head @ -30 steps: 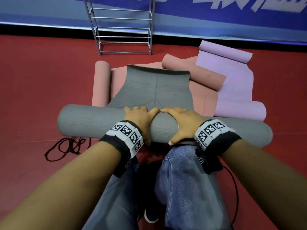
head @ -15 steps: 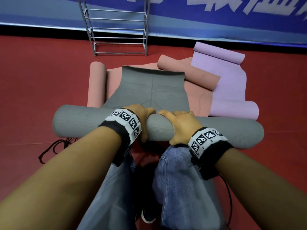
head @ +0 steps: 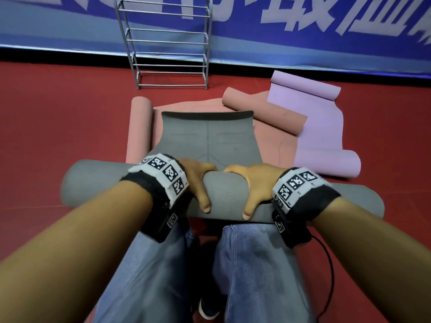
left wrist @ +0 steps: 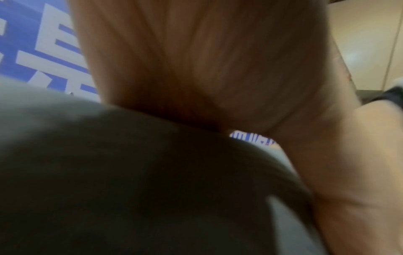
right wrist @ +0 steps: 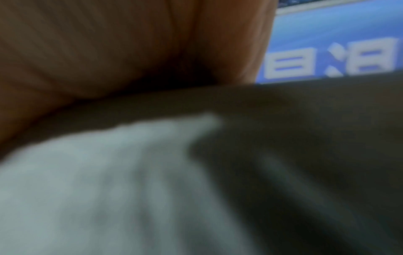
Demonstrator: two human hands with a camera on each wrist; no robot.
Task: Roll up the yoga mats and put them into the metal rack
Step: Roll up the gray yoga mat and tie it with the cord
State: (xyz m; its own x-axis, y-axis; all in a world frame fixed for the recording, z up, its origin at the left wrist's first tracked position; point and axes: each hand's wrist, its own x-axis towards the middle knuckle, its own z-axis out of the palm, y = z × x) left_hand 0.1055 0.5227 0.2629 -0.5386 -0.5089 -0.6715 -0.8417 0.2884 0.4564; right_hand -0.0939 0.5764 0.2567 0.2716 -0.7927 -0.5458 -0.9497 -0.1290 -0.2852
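A grey yoga mat lies across the floor in front of my knees, mostly rolled, with its flat tail stretching away toward the rack. My left hand and right hand sit side by side on the middle of the roll, fingers draped over its far side, thumbs on the near side. Both wrist views are blurred and show only palm against the grey mat. The metal rack stands at the far wall, nothing on the rungs that show.
A pink mat lies partly unrolled under the grey one, with rolled ends at the left and back right. A lilac mat lies to the right, both ends curled. A black cable runs by my right leg. Red floor surrounds everything.
The grey roll has turned forward, away from me, taking up more of the flat tail. Both hands have ridden over the top of the roll, and my view has moved closer to the rack.
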